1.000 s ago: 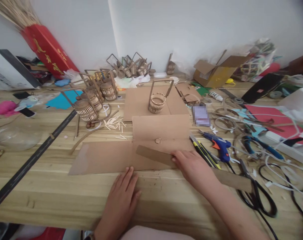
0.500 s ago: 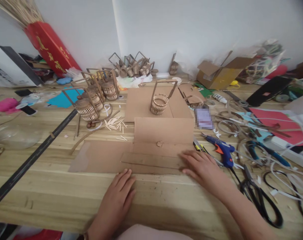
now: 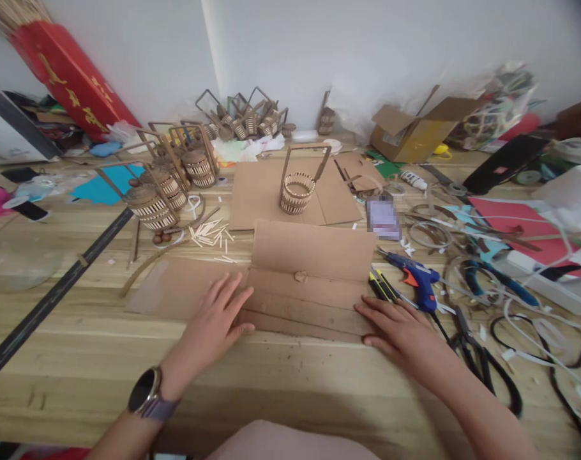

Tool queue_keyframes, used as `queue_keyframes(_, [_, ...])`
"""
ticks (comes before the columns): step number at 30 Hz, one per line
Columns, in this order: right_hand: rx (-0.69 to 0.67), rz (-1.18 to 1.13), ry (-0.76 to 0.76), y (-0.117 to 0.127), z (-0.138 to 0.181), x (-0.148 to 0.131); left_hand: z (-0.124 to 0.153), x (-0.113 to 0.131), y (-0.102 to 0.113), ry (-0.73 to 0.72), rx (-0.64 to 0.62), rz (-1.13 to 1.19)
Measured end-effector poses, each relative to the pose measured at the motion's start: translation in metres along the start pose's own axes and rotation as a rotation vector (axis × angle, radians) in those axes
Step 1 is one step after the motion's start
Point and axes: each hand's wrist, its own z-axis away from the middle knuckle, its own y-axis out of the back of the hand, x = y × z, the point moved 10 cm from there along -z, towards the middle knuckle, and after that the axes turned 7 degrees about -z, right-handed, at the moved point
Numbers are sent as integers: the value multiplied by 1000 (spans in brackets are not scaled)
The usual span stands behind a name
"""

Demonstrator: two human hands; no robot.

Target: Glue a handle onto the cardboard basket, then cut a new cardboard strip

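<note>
My left hand (image 3: 218, 314) lies on the cardboard sheet (image 3: 163, 287), fingers spread, with a watch (image 3: 145, 391) on its wrist. At the right end of a flat brown strip (image 3: 304, 314) rests my right hand (image 3: 398, 326), its fingers stretched out flat. The strip lies along the front of the creased cardboard, between my two hands. Behind it the cardboard's raised flap (image 3: 314, 248) shows a small torn spot near the fold. Farther back, a small round basket with a tall handle (image 3: 297, 193) stands upright on another cardboard sheet (image 3: 252, 191).
Left of centre are lidded baskets (image 3: 151, 207) and loose pale sticks (image 3: 208, 234). On the right lie yellow-black cutters (image 3: 381, 284), a blue glue gun (image 3: 422, 284), scissors (image 3: 482, 361), blue-handled pliers (image 3: 505, 281) and tangled strips. An open carton (image 3: 410, 137) stands at the back.
My left hand has moved forward from the table's front onto the cardboard, its fingers now spread. My right hand stays at the strip's right end. The cardboard has turned slightly, and the camera view has shifted.
</note>
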Motion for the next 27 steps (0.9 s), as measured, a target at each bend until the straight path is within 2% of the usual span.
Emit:
queue_keyframes(4, [-13, -37, -18, 0, -2, 0, -5, -11, -32, -65, -121, -32])
queue_keyframes(6, [-9, -56, -31, 3, -3, 0, -3, -12, -39, -83, -123, -31])
queue_keyframes(9, [66, -56, -95, 15, -5, 9, 1, -10, -40, -92, -78, -33])
queue_keyframes(12, [184, 38, -283, 35, -4, 40, 4, -7, -39, -91, -49, -56])
queue_keyframes(14, [209, 103, -368, 44, -3, 59, 5, -7, -39, -83, -28, -69])
queue_keyframes(19, [128, 123, -401, 47, -13, 82, 7, -7, -40, -73, 1, -60])
queue_keyframes(27, [74, 54, -528, 41, -34, 92, 6, -6, -39, -82, 0, -82])
